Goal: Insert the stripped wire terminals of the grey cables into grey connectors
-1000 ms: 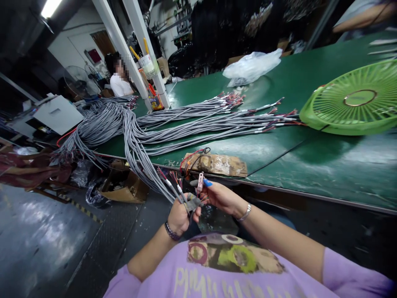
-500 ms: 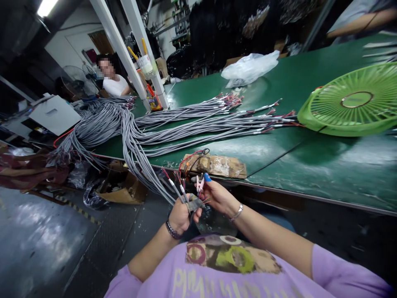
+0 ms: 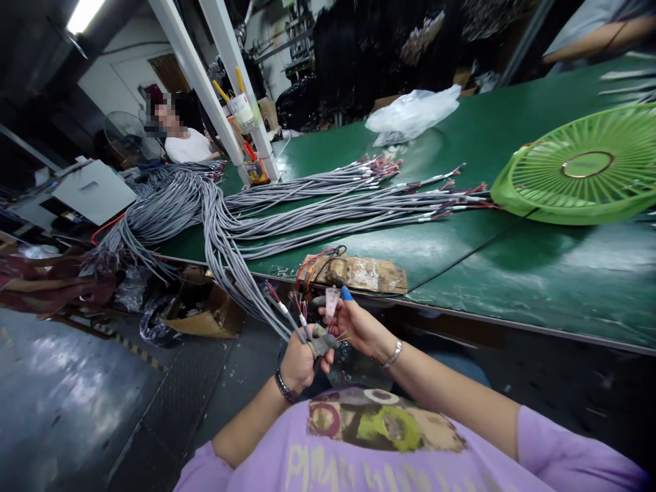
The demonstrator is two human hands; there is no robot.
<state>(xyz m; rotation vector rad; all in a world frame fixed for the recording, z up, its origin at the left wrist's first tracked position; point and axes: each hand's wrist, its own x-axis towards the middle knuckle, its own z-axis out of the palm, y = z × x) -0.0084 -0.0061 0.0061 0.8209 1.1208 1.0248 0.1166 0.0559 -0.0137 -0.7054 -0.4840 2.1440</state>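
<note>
My left hand [image 3: 298, 363], with grey wrapping on its thumb, is closed around the ends of a few grey cables [image 3: 290, 318]. Thin coloured wires fan out of the cable ends beside the fist, and more poke out past the wrapped thumb. Close by on the right, my right hand [image 3: 361, 328] pinches a small pale pink clip [image 3: 331, 302] between thumb and fingers. Blue covers the tip of that thumb. Just beyond both hands, a worn wooden block [image 3: 372, 274] with red and black leads lies at the green table's [image 3: 512, 280] near edge.
Long bundles of grey cables [image 3: 318, 217] stretch across the table and hang over its edge. A green fan [image 3: 587, 167] stands on the right, a clear plastic bag [image 3: 415, 115] farther back. White posts [image 3: 233, 89] rise behind the cables. A person [image 3: 187, 145] sits at the far left.
The pink clip has turned in my right hand and shows a broader side. My left hand still grips the cable ends. The seated person's head has shifted left.
</note>
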